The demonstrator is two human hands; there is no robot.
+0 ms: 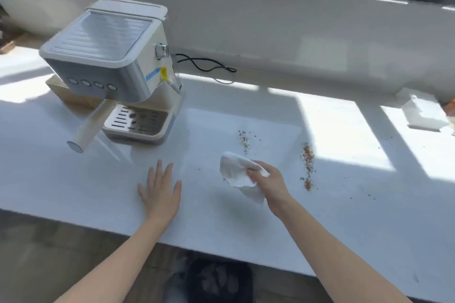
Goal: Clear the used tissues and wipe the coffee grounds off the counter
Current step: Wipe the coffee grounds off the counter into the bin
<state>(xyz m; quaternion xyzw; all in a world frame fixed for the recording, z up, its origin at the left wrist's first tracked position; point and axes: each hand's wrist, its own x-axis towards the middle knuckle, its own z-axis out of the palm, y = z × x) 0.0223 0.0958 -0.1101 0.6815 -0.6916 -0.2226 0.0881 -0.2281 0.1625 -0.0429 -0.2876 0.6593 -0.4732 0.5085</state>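
Observation:
My right hand [269,183] grips a crumpled white tissue [236,171] just above the white counter [73,179], near its middle. A small dark patch of coffee grounds [244,140] lies just beyond the tissue. To the right of my hand runs a longer brown streak of coffee grounds [307,165], with loose specks scattered further right. My left hand [161,192] rests flat on the counter with fingers spread, left of the tissue and holding nothing.
A white espresso machine [110,61] stands at the back left, its portafilter handle [86,130] jutting toward me. Its black cord [204,64] trails along the wall. A white tissue pack [423,113] sits at the far right. A dark bin [219,280] is below the counter edge.

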